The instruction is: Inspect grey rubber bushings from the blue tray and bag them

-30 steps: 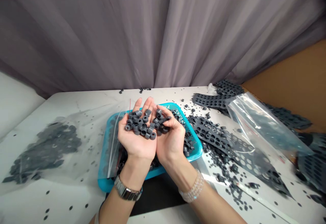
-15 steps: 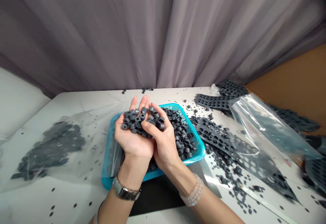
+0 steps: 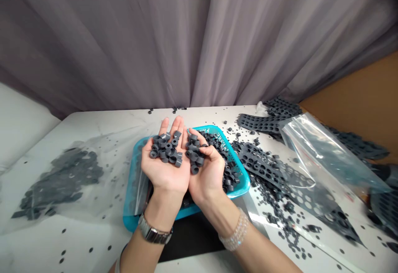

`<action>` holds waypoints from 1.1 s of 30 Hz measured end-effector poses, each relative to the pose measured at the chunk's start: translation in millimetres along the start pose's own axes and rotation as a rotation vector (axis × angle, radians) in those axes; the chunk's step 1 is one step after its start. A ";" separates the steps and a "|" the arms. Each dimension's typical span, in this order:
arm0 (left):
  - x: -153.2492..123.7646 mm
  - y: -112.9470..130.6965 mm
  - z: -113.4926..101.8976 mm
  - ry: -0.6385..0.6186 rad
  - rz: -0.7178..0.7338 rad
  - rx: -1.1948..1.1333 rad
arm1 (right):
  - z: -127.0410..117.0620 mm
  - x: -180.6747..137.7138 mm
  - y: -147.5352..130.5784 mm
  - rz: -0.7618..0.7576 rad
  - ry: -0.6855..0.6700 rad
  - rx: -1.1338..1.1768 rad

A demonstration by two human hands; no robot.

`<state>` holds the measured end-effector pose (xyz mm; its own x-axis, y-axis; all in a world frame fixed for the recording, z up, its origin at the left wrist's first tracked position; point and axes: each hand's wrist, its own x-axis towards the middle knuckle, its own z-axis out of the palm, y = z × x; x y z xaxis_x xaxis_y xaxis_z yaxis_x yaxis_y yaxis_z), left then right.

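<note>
My left hand (image 3: 166, 171) is turned palm up and cupped, with a pile of small dark grey rubber caps (image 3: 167, 148) lying on its palm and fingers. Beside it, touching along the edge, my right hand (image 3: 207, 177) also faces up and carries a smaller heap of the same caps (image 3: 195, 153) on its fingers, its thumb bent against them. Both hands are over a turquoise plastic basket (image 3: 244, 188). More caps (image 3: 230, 175) fill the basket's right side; my hands and wrists hide much of its middle.
A clear bag of dark pieces (image 3: 66, 175) lies at the left. To the right are perforated dark sheets (image 3: 259, 165), scattered round bits (image 3: 289, 231) and an apparently unfilled clear plastic bag (image 3: 329, 157). A grey curtain (image 3: 199, 41) hangs behind the white table (image 3: 102, 119).
My right hand has rolled from tilted over the left palm to palm up beside it. The single pile of caps is now split between both hands.
</note>
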<state>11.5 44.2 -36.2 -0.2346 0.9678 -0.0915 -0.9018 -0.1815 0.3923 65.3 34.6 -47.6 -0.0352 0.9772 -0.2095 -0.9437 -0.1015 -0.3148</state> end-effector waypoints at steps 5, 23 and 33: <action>0.0 -1.0 -2.4 -0.016 0.009 0.009 | -0.4 2.7 -1.5 0.044 0.056 0.072; -1.3 -4.5 -2.7 -0.045 0.035 0.062 | 0.8 7.0 -12.5 0.115 0.232 0.110; -3.7 -10.3 -3.0 -0.045 0.034 0.094 | 4.3 0.1 -6.9 -0.003 0.128 -0.068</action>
<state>20.6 42.0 -42.6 -0.2461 0.9686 -0.0358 -0.8548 -0.1995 0.4791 70.4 36.3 -41.4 0.0137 0.9463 -0.3231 -0.9190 -0.1154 -0.3770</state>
